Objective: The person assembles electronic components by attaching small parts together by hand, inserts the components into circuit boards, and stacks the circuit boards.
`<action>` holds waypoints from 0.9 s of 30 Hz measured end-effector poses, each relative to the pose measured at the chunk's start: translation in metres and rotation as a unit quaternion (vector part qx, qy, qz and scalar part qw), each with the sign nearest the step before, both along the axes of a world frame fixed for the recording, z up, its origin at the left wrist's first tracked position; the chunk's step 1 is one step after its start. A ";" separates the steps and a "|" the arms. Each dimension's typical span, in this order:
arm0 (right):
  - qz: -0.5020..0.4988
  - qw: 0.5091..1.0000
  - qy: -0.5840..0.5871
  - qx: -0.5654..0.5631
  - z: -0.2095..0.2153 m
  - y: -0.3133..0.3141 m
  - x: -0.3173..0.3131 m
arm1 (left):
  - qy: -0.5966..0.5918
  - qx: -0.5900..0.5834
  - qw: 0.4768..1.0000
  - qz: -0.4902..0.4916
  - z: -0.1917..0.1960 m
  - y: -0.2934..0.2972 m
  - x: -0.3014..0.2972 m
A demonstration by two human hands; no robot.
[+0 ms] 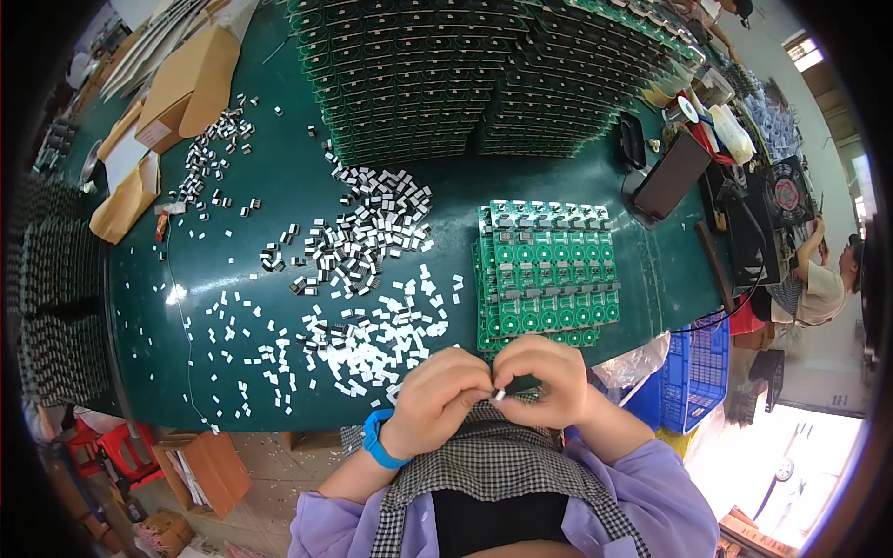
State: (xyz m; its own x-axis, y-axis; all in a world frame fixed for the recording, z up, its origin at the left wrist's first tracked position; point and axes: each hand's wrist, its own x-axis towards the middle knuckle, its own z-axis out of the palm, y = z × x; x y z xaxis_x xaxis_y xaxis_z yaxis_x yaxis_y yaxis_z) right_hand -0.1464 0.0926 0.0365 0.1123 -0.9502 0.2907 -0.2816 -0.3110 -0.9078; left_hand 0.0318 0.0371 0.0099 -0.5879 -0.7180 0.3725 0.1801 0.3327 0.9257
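Observation:
My left hand [435, 398], with a blue band at its wrist, and my right hand [549, 379] meet at the table's near edge. Both are closed in a pinch, fingertips together around a small white-and-dark component [499, 395]; the fingers cover much of it. Just beyond my right hand lies a stack of green circuit board panels [558, 270] with rows of round patterns and small parts fitted. Left of the panels is a heap of small black components with white tops [372, 223]. Nearer my left hand, many little white pieces [363, 358] are strewn over the green table [223, 279].
Tall stacks of green boards [409, 84] line the far side. An open cardboard box [181, 88] and more black components [214, 158] sit far left. At right are a dark phone-like device [670, 177], a black fan [789, 191], a blue crate [696, 367] and another person [819, 279].

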 end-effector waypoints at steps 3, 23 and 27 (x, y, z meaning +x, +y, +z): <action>0.061 0.995 -0.047 0.067 0.000 0.002 -0.009 | 0.004 0.016 0.999 -0.030 0.000 0.003 0.001; -0.201 0.928 0.299 -0.100 0.010 -0.046 -0.058 | -0.252 -0.163 0.936 0.181 -0.006 -0.023 0.003; -0.170 0.908 0.376 -0.074 0.011 -0.064 -0.082 | -0.377 -0.166 0.881 0.233 -0.013 -0.027 0.000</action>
